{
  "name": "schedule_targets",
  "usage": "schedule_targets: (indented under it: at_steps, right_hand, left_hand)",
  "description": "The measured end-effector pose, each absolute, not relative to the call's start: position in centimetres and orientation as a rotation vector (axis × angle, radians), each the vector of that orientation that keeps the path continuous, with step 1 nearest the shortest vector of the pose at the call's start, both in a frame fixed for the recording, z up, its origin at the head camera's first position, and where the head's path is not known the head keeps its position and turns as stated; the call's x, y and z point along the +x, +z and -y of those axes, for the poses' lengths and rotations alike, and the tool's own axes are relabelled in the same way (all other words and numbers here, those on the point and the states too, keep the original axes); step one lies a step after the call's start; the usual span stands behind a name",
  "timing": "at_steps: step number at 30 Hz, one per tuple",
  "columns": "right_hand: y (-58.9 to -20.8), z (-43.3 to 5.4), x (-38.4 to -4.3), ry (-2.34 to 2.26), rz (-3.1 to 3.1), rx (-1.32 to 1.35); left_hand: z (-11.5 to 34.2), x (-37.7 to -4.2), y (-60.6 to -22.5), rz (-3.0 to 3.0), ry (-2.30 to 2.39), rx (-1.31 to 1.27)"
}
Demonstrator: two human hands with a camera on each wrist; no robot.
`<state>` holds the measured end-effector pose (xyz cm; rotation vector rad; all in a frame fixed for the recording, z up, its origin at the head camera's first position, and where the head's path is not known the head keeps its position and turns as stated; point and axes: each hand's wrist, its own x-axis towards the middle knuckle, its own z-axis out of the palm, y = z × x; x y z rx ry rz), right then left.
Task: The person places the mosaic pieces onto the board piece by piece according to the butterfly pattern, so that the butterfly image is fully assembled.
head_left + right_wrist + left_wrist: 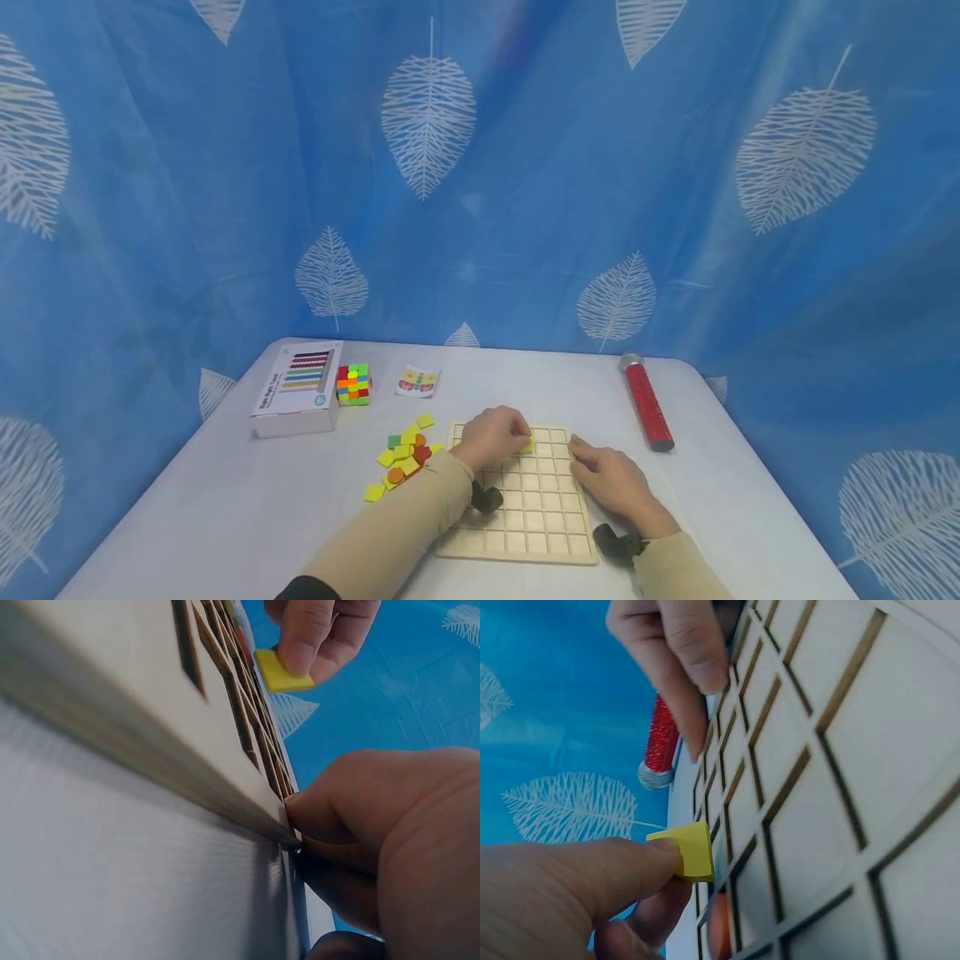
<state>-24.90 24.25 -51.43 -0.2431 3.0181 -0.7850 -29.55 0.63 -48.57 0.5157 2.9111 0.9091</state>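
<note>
Between thumb and finger, my left hand (495, 437) pinches a yellow square tile (691, 851) over the far part of a pale wooden grid board (525, 546). The tile also shows against the blue backdrop in the right wrist view. At the board's right edge, my right hand (618, 485) grips the rim near the far corner, its thumb (300, 806) on the upper edge and the other fingers lower down. Left of the board lies a loose heap of yellow tiles (374, 492), with a green tile (394, 441) and orange and red pieces among them.
A white box (296, 421) stands at the back left, beside a colourful puzzle cube (354, 385). Close by lies a small card with a butterfly picture (417, 382). A red glittery tube with a silver end (648, 406) lies at the right. Blue leaf-patterned cloth (525, 208) hangs behind the table.
</note>
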Motion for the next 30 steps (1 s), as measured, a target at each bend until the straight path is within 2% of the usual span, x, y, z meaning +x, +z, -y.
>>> schedule_targets:
  at_steps: [21,30]
  right_hand:
    - [-51.6,-24.3,-25.0,-0.770,-3.027,-0.241]
    - [-51.6,-24.3,-25.0,-0.779,-3.034,-0.240]
  left_hand:
    - [-1.7,-29.3,-48.6,-2.962,0.789,0.568]
    - [-2.1,-29.0,-48.7,-3.071,0.637,0.703]
